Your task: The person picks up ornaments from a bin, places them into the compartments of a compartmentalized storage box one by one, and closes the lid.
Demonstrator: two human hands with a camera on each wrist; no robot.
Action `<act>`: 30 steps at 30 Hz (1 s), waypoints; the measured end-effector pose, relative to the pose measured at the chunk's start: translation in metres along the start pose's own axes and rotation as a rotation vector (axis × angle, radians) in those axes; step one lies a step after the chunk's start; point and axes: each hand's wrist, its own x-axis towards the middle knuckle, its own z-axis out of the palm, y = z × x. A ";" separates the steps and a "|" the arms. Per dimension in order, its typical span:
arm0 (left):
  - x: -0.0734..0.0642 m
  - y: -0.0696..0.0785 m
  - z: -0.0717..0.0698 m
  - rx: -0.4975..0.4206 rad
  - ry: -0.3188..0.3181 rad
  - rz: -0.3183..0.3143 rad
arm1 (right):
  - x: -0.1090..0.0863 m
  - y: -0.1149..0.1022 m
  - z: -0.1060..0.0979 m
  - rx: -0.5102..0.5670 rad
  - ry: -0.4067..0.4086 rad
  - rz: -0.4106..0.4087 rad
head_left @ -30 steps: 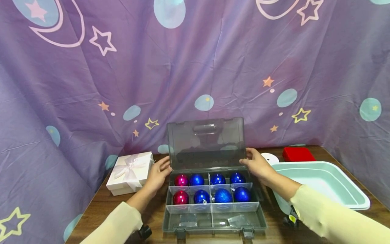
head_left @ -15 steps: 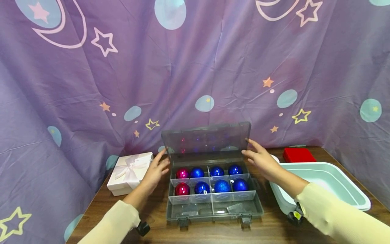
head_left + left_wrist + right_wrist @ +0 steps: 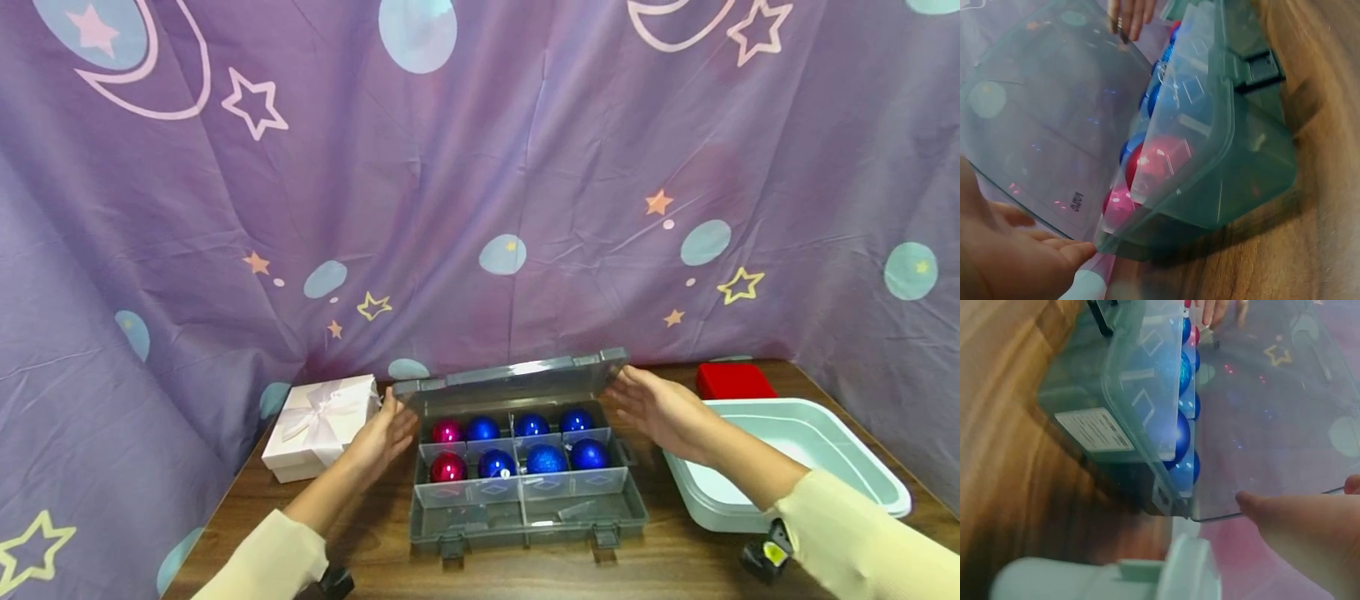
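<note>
A grey see-through plastic organizer box stands on the wooden table, its lid hinged at the back and tilted forward. Dividers split it into compartments. Two shiny red ball ornaments sit in the left column, and several blue ball ornaments fill the others in the two back rows. Small clear packets lie in the front compartments. My left hand touches the lid's left edge with its fingers extended. At the lid's right edge is my right hand, fingers stretched out, thumb against the lid in the right wrist view.
A white gift box with a ribbon bow stands left of the organizer. To the right is a pale green basin, with a red box behind it. A purple patterned curtain hangs behind the table.
The lid has swung from nearly upright to a low forward tilt, both hands staying at its sides. The organizer's front edge has shifted slightly away from me since a second ago.
</note>
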 end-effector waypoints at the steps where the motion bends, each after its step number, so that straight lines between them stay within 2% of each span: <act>1: -0.003 0.001 0.000 -0.002 0.005 -0.011 | -0.003 0.001 -0.001 0.021 -0.023 0.010; 4: -0.012 0.004 0.002 0.016 0.035 -0.024 | -0.012 0.005 -0.007 0.084 -0.047 0.014; 7: -0.023 0.006 0.001 0.036 0.054 -0.019 | -0.020 0.006 -0.008 0.078 -0.066 0.024; 11: -0.038 0.005 0.001 0.022 -0.017 -0.031 | -0.029 0.009 -0.001 -0.007 -0.092 0.042; 13: -0.044 0.002 0.001 0.020 -0.068 -0.041 | -0.034 0.013 0.005 -0.039 -0.066 0.066; 16: -0.052 -0.006 0.004 0.035 -0.109 -0.055 | -0.040 0.021 0.015 -0.109 -0.019 0.109; 21: -0.055 -0.022 0.009 0.031 -0.147 -0.030 | -0.047 0.039 0.031 -0.250 0.051 0.134; 25: -0.054 -0.034 0.012 0.045 -0.136 -0.052 | -0.048 0.053 0.038 -0.371 0.094 0.125; 28: -0.053 -0.042 0.013 0.074 -0.111 -0.059 | -0.047 0.061 0.041 -0.457 0.107 0.085; 30: -0.051 -0.046 0.015 0.093 -0.101 -0.037 | -0.047 0.066 0.042 -0.510 0.123 0.051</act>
